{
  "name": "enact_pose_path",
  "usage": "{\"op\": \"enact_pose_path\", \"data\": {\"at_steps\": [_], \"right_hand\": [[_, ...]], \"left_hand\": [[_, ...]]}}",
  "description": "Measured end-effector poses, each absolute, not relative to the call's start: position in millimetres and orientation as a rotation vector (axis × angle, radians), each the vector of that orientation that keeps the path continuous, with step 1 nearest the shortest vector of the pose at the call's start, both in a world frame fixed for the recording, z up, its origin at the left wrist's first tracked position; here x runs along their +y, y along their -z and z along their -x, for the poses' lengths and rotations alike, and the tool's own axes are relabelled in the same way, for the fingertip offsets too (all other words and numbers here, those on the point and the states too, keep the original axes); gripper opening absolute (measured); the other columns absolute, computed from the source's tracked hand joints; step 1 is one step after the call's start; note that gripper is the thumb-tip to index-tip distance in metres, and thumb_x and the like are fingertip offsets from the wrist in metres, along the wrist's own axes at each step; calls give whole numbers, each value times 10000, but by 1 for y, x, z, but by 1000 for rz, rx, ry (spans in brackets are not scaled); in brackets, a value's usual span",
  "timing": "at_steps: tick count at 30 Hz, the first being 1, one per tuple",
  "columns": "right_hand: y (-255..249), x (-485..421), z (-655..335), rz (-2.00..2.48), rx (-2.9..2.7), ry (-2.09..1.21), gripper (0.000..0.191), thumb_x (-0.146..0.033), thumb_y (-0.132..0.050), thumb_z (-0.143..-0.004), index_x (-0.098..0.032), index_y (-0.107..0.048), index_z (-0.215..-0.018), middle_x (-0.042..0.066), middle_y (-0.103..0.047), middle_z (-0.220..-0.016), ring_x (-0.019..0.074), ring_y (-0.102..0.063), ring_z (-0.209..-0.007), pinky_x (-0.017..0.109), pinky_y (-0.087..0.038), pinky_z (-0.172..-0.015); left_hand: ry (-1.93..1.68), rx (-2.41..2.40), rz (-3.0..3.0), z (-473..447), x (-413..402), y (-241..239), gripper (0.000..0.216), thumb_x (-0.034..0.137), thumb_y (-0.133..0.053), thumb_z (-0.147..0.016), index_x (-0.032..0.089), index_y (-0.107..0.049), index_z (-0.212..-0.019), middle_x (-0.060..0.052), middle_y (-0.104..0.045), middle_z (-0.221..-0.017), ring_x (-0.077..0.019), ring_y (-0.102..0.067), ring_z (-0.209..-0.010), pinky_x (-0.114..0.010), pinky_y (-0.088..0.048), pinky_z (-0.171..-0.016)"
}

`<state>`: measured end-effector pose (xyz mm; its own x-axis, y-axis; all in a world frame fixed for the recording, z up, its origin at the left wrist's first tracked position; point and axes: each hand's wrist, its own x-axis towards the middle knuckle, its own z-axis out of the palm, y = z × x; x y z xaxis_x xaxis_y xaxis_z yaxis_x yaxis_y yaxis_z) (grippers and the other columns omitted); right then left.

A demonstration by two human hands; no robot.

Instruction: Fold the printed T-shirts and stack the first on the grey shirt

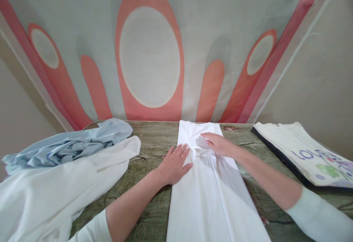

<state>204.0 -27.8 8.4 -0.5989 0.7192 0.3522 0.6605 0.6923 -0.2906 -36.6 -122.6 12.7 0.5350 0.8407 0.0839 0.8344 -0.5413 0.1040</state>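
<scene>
The work looks partway along: the garment (pixel 198 201) lies lengthwise on the surface (pixel 156 135), its far end by the back edge and its near end cut off by the bottom of the view. Its long sides run fairly straight, which seems done, but wrinkles bunch at the hands and a long ridge runs down toward the person, so it does not look fully flat. To the left of the garment, a blue cloth (pixel 68 146) and a white cloth (pixel 71 179) lie loose and crumpled; to its right, a stack (pixel 306 146) with lettering lies flat and tidy. The left hand (pixel 174 164) is open, fingers spread, palm down across the garment's left edge. The right hand (pixel 219 144) is also open, resting on the garment's far part, fingers stretched leftward; neither appears to grip anything.
</scene>
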Motion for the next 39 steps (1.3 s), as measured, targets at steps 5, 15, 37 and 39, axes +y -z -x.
{"op": "enact_pose_path", "data": {"at_steps": [5,15,37,39], "right_hand": [[4,0,-157,1106,-2570,-218,408,-199,-396,-862,-130,-513,-1247,112,-480,-1329,212,-400,-1251,373,-299,-1053],[10,6,-190,1297,-2231,-30,278,-187,-446,-839,-130,-559,-1087,125,-538,-1169,209,-467,-1112,349,-362,-961],[20,0,-193,1257,-2169,-101,237,-156,-468,-811,-160,-619,-993,91,-598,-1063,212,-504,-1017,333,-381,-914],[18,-1,-193,1282,-2159,-93,236,-148,-472,-801,-164,-619,-985,87,-601,-1056,214,-498,-1020,335,-379,-914]], "left_hand": [[-213,1482,-2710,36,-124,-12,552,483,-266,-922,191,-281,-1390,-91,-229,-1474,-257,-178,-1354,-458,-177,-1072],[-578,1390,-2574,48,-66,-22,379,358,-325,-932,190,-536,-1199,-67,-585,-1202,-200,-519,-1116,-314,-367,-969],[-890,1655,-2268,37,101,5,183,219,-538,-816,196,-664,-947,-32,-677,-972,-169,-590,-938,-287,-425,-865],[-899,1727,-2248,38,100,6,197,213,-533,-818,210,-646,-979,-29,-670,-987,-177,-574,-962,-308,-406,-885]]}}
